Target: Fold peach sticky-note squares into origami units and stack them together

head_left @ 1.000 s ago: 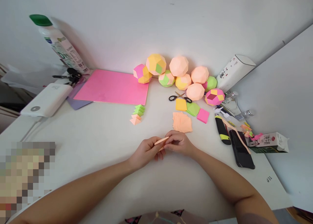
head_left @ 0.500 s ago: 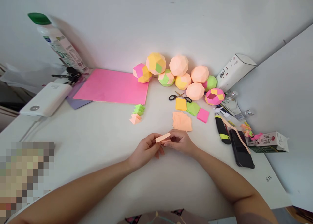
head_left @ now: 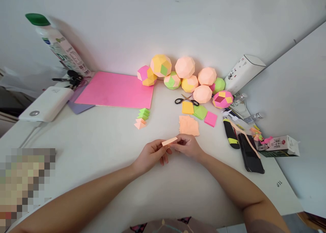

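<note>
A narrow folded strip of peach paper (head_left: 169, 141) is pinched between my two hands above the white table. My left hand (head_left: 150, 155) grips its left end between thumb and fingers. The fingers of my right hand (head_left: 187, 146) close on its right end, partly hiding it. Just beyond lies a stack of peach paper squares (head_left: 188, 125). Yellow (head_left: 187, 108), green (head_left: 200, 112) and pink paper squares (head_left: 210, 119) sit behind that, beside black-handled scissors (head_left: 186, 99). Farther left is a row of folded green and peach paper pieces (head_left: 142, 118).
Several faceted paper balls (head_left: 185, 67) line the wall. A pink sheet (head_left: 115, 90) lies left of them. At right are a black phone (head_left: 251, 155), a cutter (head_left: 231, 134) and a milk carton (head_left: 282, 145). A white power bank (head_left: 46, 102) stands at left.
My fingers have shifted slightly on the peach paper, and less of its lower flap shows. The whole view has moved a little; the things on the table stay in place.
</note>
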The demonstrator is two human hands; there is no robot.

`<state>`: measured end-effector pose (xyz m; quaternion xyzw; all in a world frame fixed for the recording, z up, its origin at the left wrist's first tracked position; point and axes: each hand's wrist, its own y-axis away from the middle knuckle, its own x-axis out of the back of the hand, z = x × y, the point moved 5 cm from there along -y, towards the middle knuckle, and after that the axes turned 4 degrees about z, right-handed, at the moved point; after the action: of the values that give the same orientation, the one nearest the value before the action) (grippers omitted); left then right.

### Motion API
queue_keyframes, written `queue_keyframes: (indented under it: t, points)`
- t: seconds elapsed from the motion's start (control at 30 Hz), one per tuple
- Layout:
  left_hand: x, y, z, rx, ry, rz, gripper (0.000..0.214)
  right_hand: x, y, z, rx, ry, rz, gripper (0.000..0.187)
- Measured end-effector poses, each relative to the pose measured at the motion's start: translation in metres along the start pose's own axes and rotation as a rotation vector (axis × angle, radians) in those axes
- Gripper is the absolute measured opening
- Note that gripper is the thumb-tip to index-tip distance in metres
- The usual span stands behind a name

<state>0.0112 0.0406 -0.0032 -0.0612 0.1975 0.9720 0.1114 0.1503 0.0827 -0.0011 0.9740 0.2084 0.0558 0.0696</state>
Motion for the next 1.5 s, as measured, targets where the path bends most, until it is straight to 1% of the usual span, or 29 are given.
queue_keyframes:
  t: [0.2, 0.43, 0.7, 0.9, 1.03, 1.5]
  points:
    - [0.0009, 0.0001, -0.0019, -0.013, -0.004, -0.019, 0.029, -0.0021, 0.0003, -0.0026, -0.03, -0.02, 0.016, 0.024]
    - [0.0003, -0.0001, -0.0013, -0.033, -0.012, -0.028, 0.03, -0.0029, 0.0, -0.0032, -0.02, -0.035, 0.01, 0.022]
    - [0.0005, 0.0005, 0.0019, -0.045, -0.042, -0.02, 0.031, -0.0042, 0.0004, -0.0017, -0.033, -0.081, -0.029, 0.018]
    - [0.0006, -0.0003, 0.0, -0.046, -0.042, -0.006, 0.033, -0.0026, -0.0001, -0.0006, -0.02, -0.072, 0.003, 0.017]
    - [0.0005, -0.0011, -0.0005, -0.045, -0.053, -0.001, 0.033, -0.0035, 0.0001, -0.0025, -0.018, -0.08, -0.003, 0.016]
    - [0.0027, -0.0011, -0.0021, -0.042, -0.063, 0.035, 0.034, -0.0022, -0.0008, -0.0021, -0.004, -0.059, 0.021, 0.022]
